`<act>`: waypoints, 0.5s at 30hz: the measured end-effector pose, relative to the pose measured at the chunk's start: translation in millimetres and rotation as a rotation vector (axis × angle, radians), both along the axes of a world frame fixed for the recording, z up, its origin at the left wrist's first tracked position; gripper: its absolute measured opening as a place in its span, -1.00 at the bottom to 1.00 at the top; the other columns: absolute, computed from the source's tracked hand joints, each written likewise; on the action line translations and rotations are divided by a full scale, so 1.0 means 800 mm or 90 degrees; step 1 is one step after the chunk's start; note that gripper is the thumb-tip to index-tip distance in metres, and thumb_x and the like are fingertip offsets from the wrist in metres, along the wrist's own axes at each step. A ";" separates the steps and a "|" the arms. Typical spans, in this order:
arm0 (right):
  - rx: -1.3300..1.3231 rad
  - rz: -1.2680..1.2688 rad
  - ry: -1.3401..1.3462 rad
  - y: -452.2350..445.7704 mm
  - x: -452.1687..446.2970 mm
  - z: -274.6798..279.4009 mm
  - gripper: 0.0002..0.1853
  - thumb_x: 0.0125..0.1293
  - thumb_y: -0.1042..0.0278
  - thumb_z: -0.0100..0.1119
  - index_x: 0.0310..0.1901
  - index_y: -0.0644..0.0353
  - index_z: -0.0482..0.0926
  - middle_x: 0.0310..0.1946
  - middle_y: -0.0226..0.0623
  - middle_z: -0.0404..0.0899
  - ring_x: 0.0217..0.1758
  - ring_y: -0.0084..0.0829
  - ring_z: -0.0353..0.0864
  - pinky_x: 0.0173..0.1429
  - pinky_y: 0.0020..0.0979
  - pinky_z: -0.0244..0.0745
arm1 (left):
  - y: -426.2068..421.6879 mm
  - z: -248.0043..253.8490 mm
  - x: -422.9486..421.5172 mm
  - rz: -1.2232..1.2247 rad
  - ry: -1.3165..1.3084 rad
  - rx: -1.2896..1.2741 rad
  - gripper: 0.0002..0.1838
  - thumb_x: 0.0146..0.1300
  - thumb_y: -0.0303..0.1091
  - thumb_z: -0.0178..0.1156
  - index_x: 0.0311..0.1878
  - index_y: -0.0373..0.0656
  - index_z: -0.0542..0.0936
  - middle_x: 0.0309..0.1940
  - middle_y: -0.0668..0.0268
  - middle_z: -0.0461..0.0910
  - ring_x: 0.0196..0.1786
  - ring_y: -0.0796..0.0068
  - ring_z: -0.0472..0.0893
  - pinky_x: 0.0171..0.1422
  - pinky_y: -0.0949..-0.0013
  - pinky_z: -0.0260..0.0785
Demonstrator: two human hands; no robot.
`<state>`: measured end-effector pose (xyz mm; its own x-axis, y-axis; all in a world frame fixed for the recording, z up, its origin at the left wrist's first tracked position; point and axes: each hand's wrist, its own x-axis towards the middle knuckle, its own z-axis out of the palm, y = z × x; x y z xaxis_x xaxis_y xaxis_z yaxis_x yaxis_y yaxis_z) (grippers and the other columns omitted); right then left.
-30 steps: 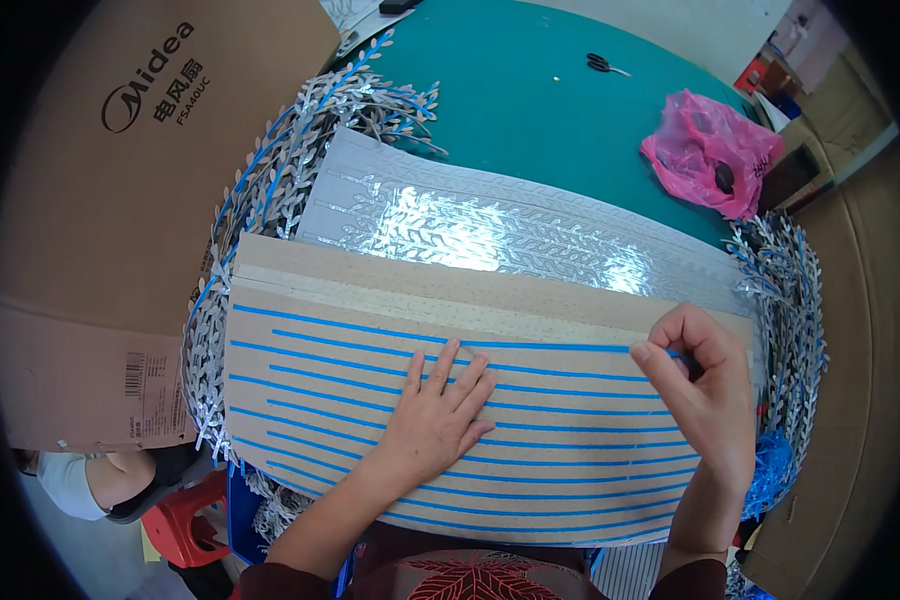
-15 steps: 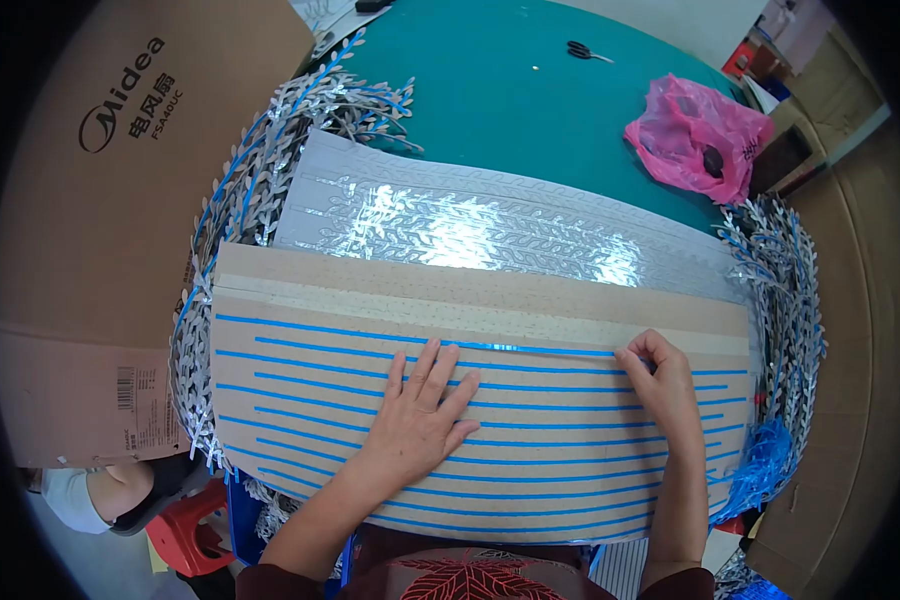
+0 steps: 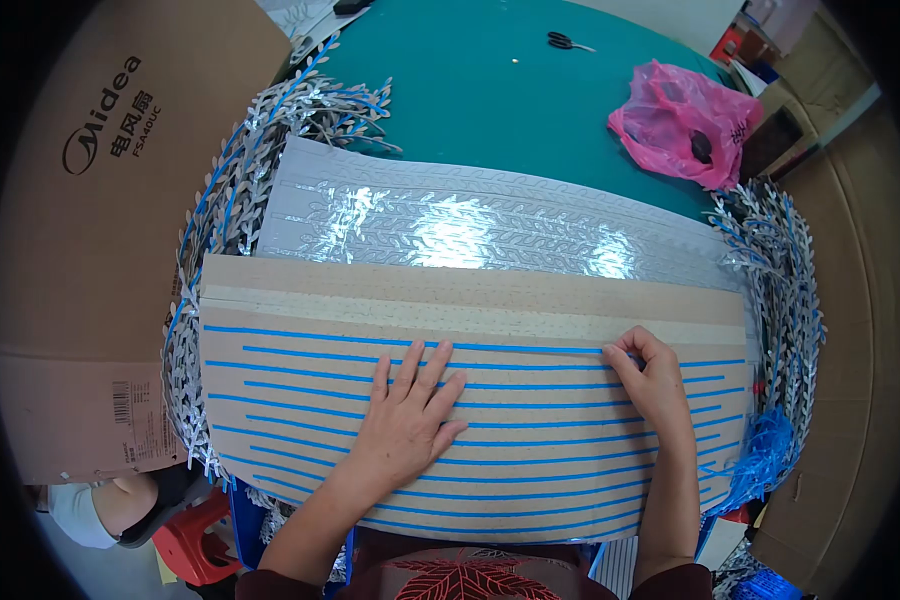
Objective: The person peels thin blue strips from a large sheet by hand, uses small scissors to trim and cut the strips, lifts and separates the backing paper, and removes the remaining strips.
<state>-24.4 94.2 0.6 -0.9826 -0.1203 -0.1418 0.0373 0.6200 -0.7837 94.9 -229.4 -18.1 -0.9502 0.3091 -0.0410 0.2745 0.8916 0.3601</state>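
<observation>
A tan board lies before me, with several thin blue strips running across it in near-parallel rows. My left hand rests flat on its middle, fingers spread, fingertips by the topmost strip. To the right, my right hand has thumb and index finger pinched together at the right end of that top blue strip. Behind the board lies a shiny silver sheet embossed with leaf shapes.
Bundles of silver leaf strands hang at the left and right. Scissors and a pink plastic bag lie on the green table. A large carton stands left; a person's arm shows below it near a red stool.
The whole view has shifted slightly. My right hand keeps its pinch at the top strip's end, and the glint along that strip is gone. My left hand stays flat on the board.
</observation>
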 end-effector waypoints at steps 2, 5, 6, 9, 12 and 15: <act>-0.015 -0.001 -0.011 0.001 0.001 0.002 -0.77 0.42 0.30 0.41 -0.27 0.29 0.63 -0.54 -0.42 0.48 -0.42 -0.59 0.38 -0.29 -0.43 0.36 | 0.000 -0.001 0.000 0.001 0.001 0.005 -0.33 0.45 0.00 0.34 0.51 -0.08 0.46 0.75 0.03 0.07 0.78 -0.17 -0.02 0.74 -0.45 -0.24; -0.012 -0.002 -0.012 0.001 0.001 0.002 -0.77 0.43 0.30 0.40 -0.27 0.29 0.63 -0.54 -0.43 0.47 -0.42 -0.60 0.37 -0.29 -0.43 0.35 | 0.001 0.002 -0.002 0.007 -0.013 0.008 -0.34 0.46 0.00 0.33 0.51 -0.08 0.46 0.75 0.02 0.07 0.78 -0.17 -0.01 0.74 -0.45 -0.24; -0.008 -0.003 -0.009 0.000 0.001 0.002 -0.77 0.43 0.29 0.40 -0.27 0.29 0.63 -0.55 -0.42 0.47 -0.42 -0.59 0.37 -0.29 -0.42 0.35 | 0.001 0.003 -0.002 0.009 -0.012 0.009 -0.34 0.46 0.00 0.33 0.51 -0.08 0.47 0.75 0.02 0.07 0.77 -0.17 0.00 0.74 -0.44 -0.24; 0.020 -0.002 0.004 -0.001 0.001 -0.001 -0.78 0.43 0.29 0.39 -0.26 0.28 0.64 -0.56 -0.39 0.48 -0.44 -0.56 0.39 -0.30 -0.40 0.37 | 0.001 0.004 -0.003 0.011 -0.011 0.011 -0.35 0.46 0.00 0.32 0.50 -0.09 0.47 0.75 0.02 0.08 0.77 -0.17 0.01 0.74 -0.44 -0.22; 0.037 -0.008 0.008 -0.003 0.001 0.000 -0.77 0.42 0.27 0.39 -0.25 0.28 0.66 -0.57 -0.34 0.49 -0.46 -0.51 0.43 -0.29 -0.36 0.41 | 0.002 0.003 -0.003 0.013 -0.009 0.014 -0.36 0.47 -0.01 0.32 0.49 -0.09 0.48 0.75 0.02 0.08 0.76 -0.18 0.03 0.73 -0.44 -0.21; 0.045 -0.010 0.009 -0.005 0.002 0.001 -0.77 0.42 0.26 0.39 -0.24 0.28 0.67 -0.56 -0.31 0.53 -0.46 -0.48 0.49 -0.28 -0.34 0.44 | 0.002 0.002 -0.003 0.017 -0.008 0.015 -0.37 0.47 -0.01 0.32 0.48 -0.10 0.49 0.75 0.02 0.09 0.76 -0.18 0.03 0.73 -0.43 -0.20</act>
<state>-22.8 90.0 1.2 -0.9863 -0.0942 -0.1355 0.0371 0.6735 -0.7383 92.9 -227.7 -16.7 -0.9574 0.2850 -0.0458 0.2465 0.8899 0.3837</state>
